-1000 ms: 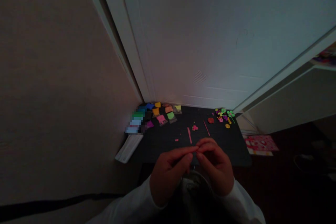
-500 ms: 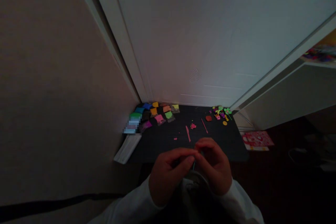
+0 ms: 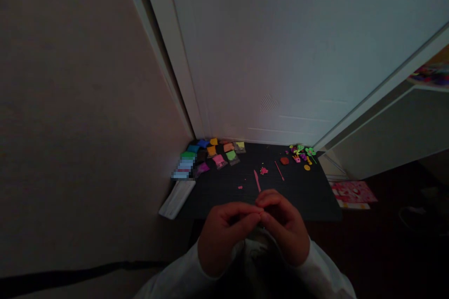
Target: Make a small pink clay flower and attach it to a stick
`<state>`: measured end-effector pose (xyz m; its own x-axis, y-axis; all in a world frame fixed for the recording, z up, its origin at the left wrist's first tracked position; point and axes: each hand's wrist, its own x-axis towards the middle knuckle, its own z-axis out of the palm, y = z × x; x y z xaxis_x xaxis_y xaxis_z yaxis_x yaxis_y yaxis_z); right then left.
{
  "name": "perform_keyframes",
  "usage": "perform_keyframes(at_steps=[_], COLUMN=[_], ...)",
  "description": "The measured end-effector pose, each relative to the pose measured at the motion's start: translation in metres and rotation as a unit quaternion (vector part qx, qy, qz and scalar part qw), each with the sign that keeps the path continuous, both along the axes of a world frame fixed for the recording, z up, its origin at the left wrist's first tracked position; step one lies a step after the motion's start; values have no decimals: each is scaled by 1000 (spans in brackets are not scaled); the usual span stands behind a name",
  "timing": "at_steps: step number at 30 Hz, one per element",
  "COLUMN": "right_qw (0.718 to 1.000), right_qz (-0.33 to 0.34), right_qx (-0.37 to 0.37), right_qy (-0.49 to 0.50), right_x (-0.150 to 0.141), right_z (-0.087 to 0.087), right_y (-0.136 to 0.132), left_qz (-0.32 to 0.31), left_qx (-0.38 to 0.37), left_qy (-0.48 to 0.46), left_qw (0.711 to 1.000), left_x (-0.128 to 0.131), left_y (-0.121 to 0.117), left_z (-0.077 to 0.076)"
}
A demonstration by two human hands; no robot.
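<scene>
My left hand (image 3: 224, 233) and my right hand (image 3: 288, 229) meet fingertip to fingertip over the near edge of the dark table (image 3: 217, 203). Both are closed in a pinch; whatever sits between the fingertips is too small and hidden to make out. Just beyond them lies a pink modelling knife (image 3: 257, 180), its near end partly behind my right hand. A small pink clay piece (image 3: 264, 171) with a lobed shape rests past the knife. To its right is a thin pink stick tool (image 3: 279, 171), and a pink scrap (image 3: 240, 187) lies to the left.
Packets of coloured clay, including a pink packet (image 3: 220, 161) and a green packet (image 3: 231, 156), cover the table's back left. A white box-like item (image 3: 177, 199) lies at the left edge. Colourful clay figures (image 3: 300, 154) and a reddish lump (image 3: 284, 160) sit back right. A white panel (image 3: 266, 56) rises behind.
The view has shifted slightly. My hands have come a little nearer to my body, fingertips still together, and my right hand now overlaps the knife's near end.
</scene>
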<state>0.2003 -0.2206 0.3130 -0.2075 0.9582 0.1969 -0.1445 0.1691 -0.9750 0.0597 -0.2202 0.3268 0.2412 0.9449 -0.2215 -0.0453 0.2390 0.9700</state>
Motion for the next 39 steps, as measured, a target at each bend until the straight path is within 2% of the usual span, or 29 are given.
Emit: perform_keyframes(at_steps=[8, 17, 25, 31, 39], right_qw=[996, 990, 990, 993, 993], right_qz=[-65, -101, -74, -47, -61], right_qx=[6, 3, 7, -1, -11], right_qy=[-66, -95, -117, -106, -96], right_x=[5, 3, -12, -24, -24], right_z=[-9, -4, -2, -4, -3], right_y=[-10, -9, 5, 11, 9], left_qz=[-18, -31, 8, 39, 19], left_qx=[6, -16, -32, -60, -75], left_qy=[-2, -10, -9, -45, -69], left_qw=[1000, 999, 999, 996, 995], left_x=[8, 8, -10, -20, -22], left_y=[2, 7, 4, 5, 4], left_z=[-7, -3, -5, -8, -7])
